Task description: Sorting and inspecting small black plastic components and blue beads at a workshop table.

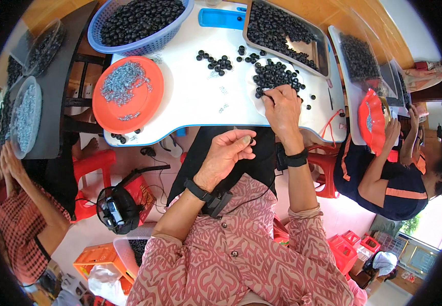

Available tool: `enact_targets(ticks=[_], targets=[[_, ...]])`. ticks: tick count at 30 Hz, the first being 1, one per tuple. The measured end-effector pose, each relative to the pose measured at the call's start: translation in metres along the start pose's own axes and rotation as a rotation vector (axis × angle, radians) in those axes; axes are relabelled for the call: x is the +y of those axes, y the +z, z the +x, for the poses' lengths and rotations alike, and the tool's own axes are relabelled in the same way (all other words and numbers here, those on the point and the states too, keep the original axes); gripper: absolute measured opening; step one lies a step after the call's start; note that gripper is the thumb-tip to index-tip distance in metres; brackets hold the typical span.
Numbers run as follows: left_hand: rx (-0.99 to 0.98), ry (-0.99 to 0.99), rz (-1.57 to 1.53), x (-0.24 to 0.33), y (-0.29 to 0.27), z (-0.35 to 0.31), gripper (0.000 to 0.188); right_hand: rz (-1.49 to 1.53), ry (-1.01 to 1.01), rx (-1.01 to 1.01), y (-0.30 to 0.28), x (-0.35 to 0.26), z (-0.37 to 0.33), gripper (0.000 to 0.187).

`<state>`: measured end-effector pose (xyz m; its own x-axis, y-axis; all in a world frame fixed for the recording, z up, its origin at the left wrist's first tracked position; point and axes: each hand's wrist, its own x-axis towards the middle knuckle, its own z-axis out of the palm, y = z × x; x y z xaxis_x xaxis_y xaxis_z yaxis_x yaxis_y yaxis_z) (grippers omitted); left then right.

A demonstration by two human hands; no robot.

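Above my lap, just off the table's near edge, my left hand [228, 154] is closed, thumb and fingertips pinching a small round black piece [252, 142]. My right hand [284, 113] reaches over the white plate [251, 90] heaped with the same black pieces [276, 74]. Its fingers are bent and drawn together at the near side of the heap; whatever lies between the fingertips is hidden. Several loose black pieces [216, 64] lie on the white table [190, 97] left of the plate. An orange-red plate [144, 109] bears small shiny clear-grey bits [120, 84].
A blue basket [129, 48] of black pieces stands at the far left, a metal tray [328, 64] of them at the far right. Between them lies a blue tray [218, 18]. People work at side tables: a checked shirt [24, 229] left, a dark top [384, 178] right.
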<state>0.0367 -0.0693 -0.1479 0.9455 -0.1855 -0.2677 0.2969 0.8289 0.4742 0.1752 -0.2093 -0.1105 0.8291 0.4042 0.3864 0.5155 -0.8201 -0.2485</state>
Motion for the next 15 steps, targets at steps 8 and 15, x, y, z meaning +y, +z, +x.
enact_targets(ticks=[8, 15], targets=[[0.031, 0.004, -0.005, -0.001, 0.000, 0.003, 0.023, -0.023, -0.056, 0.051, -0.010, -0.014, -0.004, 0.015], [0.031, -0.004, -0.034, -0.007, -0.007, 0.005, 0.023, 0.144, -0.245, 0.051, -0.002, -0.057, 0.009, 0.020]])
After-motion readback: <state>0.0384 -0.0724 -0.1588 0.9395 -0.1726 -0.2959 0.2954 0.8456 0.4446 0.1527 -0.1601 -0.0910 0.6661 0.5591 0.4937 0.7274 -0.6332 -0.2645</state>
